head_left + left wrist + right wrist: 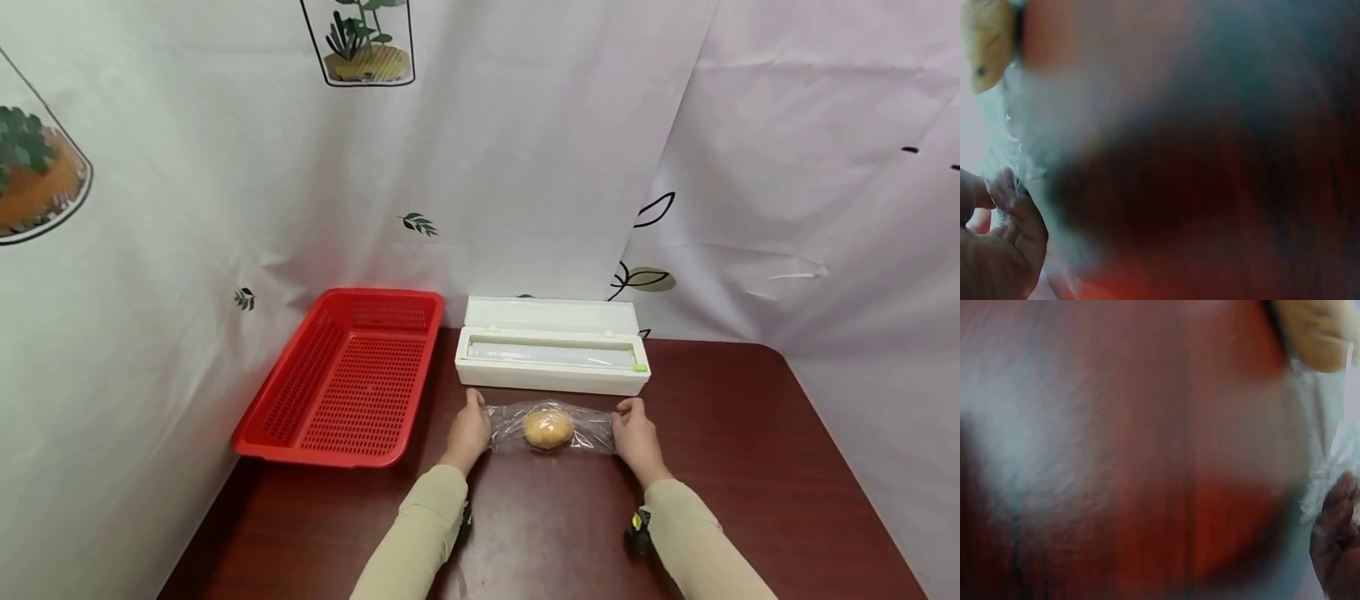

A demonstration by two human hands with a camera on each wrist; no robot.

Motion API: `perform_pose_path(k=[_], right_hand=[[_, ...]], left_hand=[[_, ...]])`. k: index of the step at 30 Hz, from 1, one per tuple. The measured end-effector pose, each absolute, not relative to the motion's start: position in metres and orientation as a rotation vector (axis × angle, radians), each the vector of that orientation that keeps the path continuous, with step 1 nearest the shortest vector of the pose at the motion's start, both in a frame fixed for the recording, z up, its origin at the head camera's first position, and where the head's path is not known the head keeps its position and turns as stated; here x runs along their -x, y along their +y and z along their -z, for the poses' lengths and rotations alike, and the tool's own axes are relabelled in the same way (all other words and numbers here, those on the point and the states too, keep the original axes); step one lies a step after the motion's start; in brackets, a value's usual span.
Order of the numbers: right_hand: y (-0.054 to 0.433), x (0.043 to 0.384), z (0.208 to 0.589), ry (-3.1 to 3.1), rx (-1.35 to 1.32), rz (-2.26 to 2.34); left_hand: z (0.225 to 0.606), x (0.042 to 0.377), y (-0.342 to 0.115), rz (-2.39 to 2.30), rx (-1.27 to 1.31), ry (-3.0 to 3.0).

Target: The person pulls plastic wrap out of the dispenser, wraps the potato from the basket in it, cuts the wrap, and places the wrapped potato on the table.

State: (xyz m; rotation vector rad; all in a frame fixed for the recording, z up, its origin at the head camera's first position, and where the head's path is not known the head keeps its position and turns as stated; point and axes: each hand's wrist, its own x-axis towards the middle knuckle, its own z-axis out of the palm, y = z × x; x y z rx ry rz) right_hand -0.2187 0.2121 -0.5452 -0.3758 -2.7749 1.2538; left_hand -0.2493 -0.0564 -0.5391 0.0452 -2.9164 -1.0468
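A round golden bread bun (547, 427) lies wrapped in clear plastic film (592, 428) above the dark red table, in the middle of the head view. My left hand (469, 432) pinches the gathered left end of the film. At the other end, my right hand (637, 437) pinches the film, so it stretches between both hands. In the left wrist view the fingers (1022, 219) hold crumpled film below the bun (988, 44). The right wrist view has the fingers (1338, 503) on film too, with part of the bun (1319, 331) at the top.
Behind the bun stands a white film dispenser box (551, 379), its lid (551, 315) raised and a roll (551, 356) inside. A red perforated plastic basket (330, 454) stands to the left. White patterned cloth (525, 167) hangs behind the table (742, 433).
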Motion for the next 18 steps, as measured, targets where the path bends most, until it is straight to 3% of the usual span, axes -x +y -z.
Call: perform_pose_path(k=[6, 11, 18], right_hand=[[0.194, 0.220, 0.552, -2.940, 0.215, -0.617], [0.180, 0.220, 0.555, -2.984, 0.123, -0.502], [0.210, 0.218, 0.547, -2.842, 0.358, -1.159]], left_hand=[[0.547, 0.244, -0.040, 0.503, 0.121, -3.039], [0.551, 0.242, -0.032, 0.089, 0.274, -3.025], [0.530, 0.251, -0.055, 0.866, 0.014, -3.083]])
